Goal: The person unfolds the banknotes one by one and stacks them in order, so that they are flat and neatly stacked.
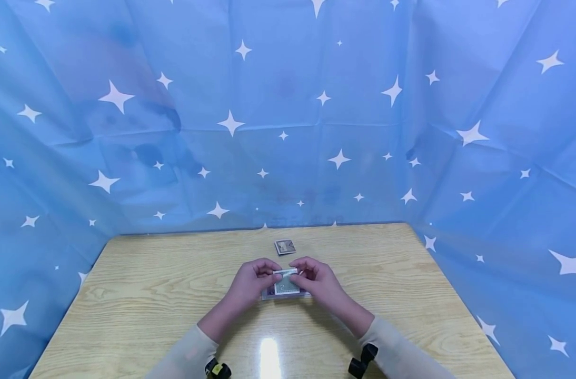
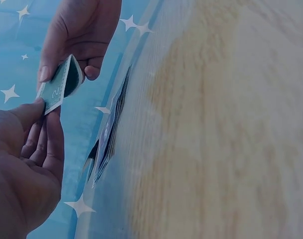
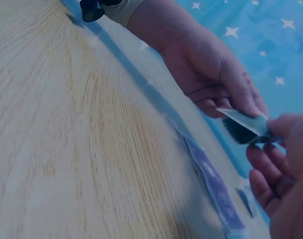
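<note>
Both hands hold a small folded green banknote (image 1: pixel 286 285) with a pale edge and a "2" on its face. My left hand (image 1: pixel 251 281) pinches one end between thumb and fingers. At the other end, my right hand (image 1: pixel 320 284) pinches it the same way. In the left wrist view the banknote (image 2: pixel 56 88) bends over on itself, its dark green underside curving away. Below the hands a flat stack of purplish notes (image 3: pixel 211 181) lies on the table, partly hidden by the hands in the head view.
A small folded note (image 1: pixel 285 247) lies on the wooden table (image 1: pixel 174 295) just beyond the hands. A blue curtain (image 1: pixel 288 105) with white stars stands behind the table and at both sides. Black wrist devices (image 1: pixel 363 361) sit at the sleeves.
</note>
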The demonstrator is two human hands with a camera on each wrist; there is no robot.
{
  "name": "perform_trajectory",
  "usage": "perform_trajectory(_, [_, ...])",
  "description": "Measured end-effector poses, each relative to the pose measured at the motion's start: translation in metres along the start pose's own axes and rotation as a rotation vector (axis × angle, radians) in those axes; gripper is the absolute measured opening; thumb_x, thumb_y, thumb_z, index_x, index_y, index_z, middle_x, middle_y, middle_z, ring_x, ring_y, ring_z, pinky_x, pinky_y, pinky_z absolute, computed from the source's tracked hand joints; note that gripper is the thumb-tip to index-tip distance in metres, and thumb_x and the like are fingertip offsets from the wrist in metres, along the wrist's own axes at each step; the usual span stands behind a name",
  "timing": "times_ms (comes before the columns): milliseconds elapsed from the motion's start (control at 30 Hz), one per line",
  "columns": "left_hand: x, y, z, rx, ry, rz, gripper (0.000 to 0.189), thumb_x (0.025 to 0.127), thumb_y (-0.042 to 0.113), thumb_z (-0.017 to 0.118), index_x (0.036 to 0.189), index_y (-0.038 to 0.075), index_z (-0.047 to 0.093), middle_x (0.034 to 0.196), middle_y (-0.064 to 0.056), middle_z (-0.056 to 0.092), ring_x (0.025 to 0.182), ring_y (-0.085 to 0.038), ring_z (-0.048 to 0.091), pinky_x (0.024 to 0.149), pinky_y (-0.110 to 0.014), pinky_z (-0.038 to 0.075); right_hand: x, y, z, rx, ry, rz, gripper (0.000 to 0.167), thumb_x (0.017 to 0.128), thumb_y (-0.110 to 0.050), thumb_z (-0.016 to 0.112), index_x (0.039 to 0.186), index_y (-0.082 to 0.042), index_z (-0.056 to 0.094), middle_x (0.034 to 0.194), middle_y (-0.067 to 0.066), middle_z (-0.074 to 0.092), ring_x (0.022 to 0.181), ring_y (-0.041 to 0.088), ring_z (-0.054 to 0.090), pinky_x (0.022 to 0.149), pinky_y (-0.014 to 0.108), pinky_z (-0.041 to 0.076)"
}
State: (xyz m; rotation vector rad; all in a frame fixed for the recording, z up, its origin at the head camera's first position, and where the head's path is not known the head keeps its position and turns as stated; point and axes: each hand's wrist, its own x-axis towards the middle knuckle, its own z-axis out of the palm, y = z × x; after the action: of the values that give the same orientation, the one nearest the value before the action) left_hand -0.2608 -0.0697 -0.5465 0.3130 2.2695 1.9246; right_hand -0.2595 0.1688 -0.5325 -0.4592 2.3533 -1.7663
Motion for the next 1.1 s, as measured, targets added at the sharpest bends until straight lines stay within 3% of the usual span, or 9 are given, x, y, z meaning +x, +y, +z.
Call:
perform_trajectory(333, [-0.003,0.005,-0.002,-0.085,-0.002,-0.020,0.011,0.104,0.010,0.078,0.113,0.003,0.078,0.108,-0.009,0.079,0.088,-0.019,0.074,0.077,-0.031,0.063,0.001,-0.005,-0.009,-0.030,-0.056,-0.051,0.025,0.103,-0.012,0.081,0.127,-0.009,0.076,0.097,0.011,0.071,0.083,0.019,0.064,0.070,0.024,0.051])
perform_trajectory(567, [-0.003,0.005,-0.003,-0.085,0.012,0.009,0.008,0.104,0.009,0.079,0.109,0.004,0.080,0.137,-0.015,0.072,0.105,-0.020,0.074,0.080,-0.028,0.063,0.002,-0.006,-0.011,-0.040,-0.078,-0.073,0.023,0.102,-0.013,0.081,0.125,-0.009,0.076,0.097,0.008,0.072,0.085,0.019,0.064,0.073,0.024,0.052])
perform_trajectory(700, [-0.005,0.007,-0.004,-0.084,0.022,0.021,0.006,0.103,0.010,0.079,0.107,0.006,0.080,0.143,-0.016,0.070,0.108,-0.021,0.074,0.079,-0.027,0.063,0.002,-0.007,-0.013,-0.031,-0.082,-0.085,0.023,0.102,-0.013,0.081,0.124,-0.008,0.076,0.099,0.009,0.073,0.087,0.021,0.066,0.074,0.025,0.055])
perform_trajectory(767, [-0.006,0.009,-0.005,-0.091,0.021,0.019,0.006,0.103,0.009,0.079,0.108,0.006,0.080,0.139,-0.014,0.073,0.104,-0.020,0.074,0.078,-0.027,0.062,0.002,-0.007,-0.014,-0.033,-0.085,-0.099,0.023,0.102,-0.012,0.081,0.124,-0.008,0.076,0.101,0.010,0.074,0.089,0.022,0.068,0.076,0.027,0.057])
perform_trajectory(900, [-0.006,0.010,-0.008,-0.094,0.004,0.001,0.009,0.103,0.010,0.079,0.109,0.004,0.080,0.117,-0.008,0.079,0.093,-0.019,0.074,0.078,-0.028,0.062,0.002,-0.007,-0.016,-0.068,-0.072,-0.156,0.021,0.100,-0.012,0.083,0.120,-0.011,0.078,0.108,0.007,0.073,0.096,0.026,0.068,0.083,0.032,0.058])
perform_trajectory(1000, [-0.007,0.010,-0.010,-0.074,-0.021,0.004,0.010,0.104,0.010,0.078,0.111,0.003,0.079,0.103,-0.007,0.079,0.086,-0.019,0.073,0.077,-0.032,0.063,0.003,-0.008,-0.018,-0.099,-0.049,-0.189,0.018,0.098,-0.014,0.086,0.114,-0.015,0.079,0.116,0.005,0.070,0.107,0.028,0.065,0.094,0.045,0.056])
perform_trajectory(1100, [-0.008,0.011,-0.011,-0.065,-0.046,0.012,0.011,0.104,0.009,0.077,0.112,0.002,0.078,0.100,-0.008,0.078,0.080,-0.019,0.071,0.075,-0.035,0.062,0.004,-0.008,-0.020,-0.108,-0.043,-0.197,0.016,0.096,-0.016,0.089,0.108,-0.017,0.077,0.124,0.010,0.069,0.117,0.028,0.061,0.102,0.055,0.050])
